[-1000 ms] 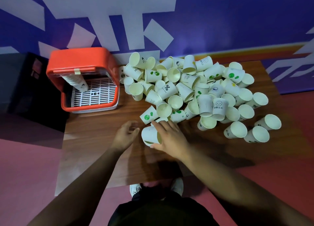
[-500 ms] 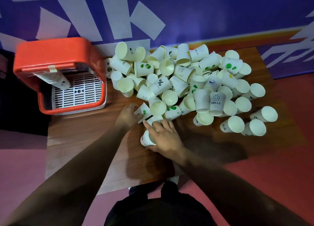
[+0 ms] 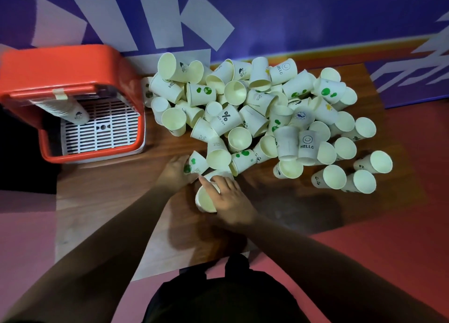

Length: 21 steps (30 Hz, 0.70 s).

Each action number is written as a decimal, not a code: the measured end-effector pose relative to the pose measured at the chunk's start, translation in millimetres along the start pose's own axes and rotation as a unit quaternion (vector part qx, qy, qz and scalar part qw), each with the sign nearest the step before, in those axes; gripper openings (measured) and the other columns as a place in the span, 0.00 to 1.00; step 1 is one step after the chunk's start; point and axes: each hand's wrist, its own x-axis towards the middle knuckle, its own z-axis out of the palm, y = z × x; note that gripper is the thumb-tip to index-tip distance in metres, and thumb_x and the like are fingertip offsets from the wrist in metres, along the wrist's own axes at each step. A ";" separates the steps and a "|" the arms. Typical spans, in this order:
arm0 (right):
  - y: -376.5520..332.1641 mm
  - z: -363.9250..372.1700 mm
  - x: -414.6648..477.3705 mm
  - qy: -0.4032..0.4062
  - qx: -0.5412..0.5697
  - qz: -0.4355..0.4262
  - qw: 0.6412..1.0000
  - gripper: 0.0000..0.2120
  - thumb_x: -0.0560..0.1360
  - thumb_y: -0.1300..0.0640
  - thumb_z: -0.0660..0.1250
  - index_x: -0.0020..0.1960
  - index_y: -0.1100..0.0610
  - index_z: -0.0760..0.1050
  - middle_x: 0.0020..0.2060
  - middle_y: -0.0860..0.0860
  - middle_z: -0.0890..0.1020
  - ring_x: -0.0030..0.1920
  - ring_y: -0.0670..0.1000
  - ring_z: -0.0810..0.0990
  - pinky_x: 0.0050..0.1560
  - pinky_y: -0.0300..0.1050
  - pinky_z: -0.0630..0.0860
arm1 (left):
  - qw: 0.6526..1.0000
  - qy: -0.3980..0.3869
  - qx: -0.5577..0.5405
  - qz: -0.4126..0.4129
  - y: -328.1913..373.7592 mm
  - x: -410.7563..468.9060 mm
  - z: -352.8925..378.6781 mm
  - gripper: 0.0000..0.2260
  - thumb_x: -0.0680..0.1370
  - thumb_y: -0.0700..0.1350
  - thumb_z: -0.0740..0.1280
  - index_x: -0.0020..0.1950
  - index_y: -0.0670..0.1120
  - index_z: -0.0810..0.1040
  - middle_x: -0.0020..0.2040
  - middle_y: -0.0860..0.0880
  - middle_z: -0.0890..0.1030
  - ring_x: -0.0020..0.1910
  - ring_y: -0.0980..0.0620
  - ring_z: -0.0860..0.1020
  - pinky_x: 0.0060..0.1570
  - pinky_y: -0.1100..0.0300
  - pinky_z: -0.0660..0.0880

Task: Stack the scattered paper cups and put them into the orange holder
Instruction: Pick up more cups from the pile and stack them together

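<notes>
Gripping 1 lying cup with right hand, left hand closing on a green-spotted cup at the pile edge. Risking toppling neighbours, crushing rims. Orange holder well left of pile.

The paper cups are cream-white throughout. Green dot motifs are printed on several, including one at the pile's near-left edge and one toward the tabletop's far right. A black smiley above the word HELLO is borne by one cup; a black percent sign with small lettering is borne by another. The holder is finished in orange-red, with a white slotted grid set in its base. The tabletop is patterned in dark brown woodgrain. The wall is coloured violet-blue with pale angular shapes.
</notes>
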 end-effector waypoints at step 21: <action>40.6 -23.6 61.3 -0.021 0.069 0.156 0.985 0.20 0.73 0.56 0.70 0.63 0.60 0.74 0.58 0.58 0.73 0.57 0.60 0.75 0.57 0.53 0.75 | 0.894 -0.072 -0.434 0.084 41.7 -124.8 -36.5 0.36 0.71 0.39 0.76 0.71 0.60 0.63 0.69 0.48 0.72 0.67 0.49 0.73 0.63 0.50 0.75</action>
